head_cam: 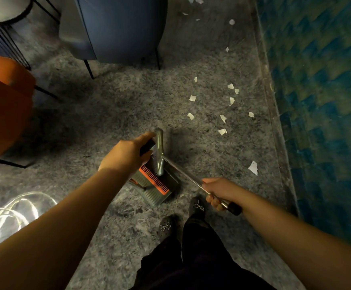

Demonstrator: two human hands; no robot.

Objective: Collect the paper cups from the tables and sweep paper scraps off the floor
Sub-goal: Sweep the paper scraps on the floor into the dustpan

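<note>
Paper scraps [222,118] lie scattered on the grey floor [107,114] ahead of the dustpan [155,185]; the left hand [126,153] grips its black handle, the right hand [218,193], arm outstretched, clasps the broom [160,153] pole

Dim, soft focus, wide-angle bending at edges; glare lower left, perhaps plastic.
</note>
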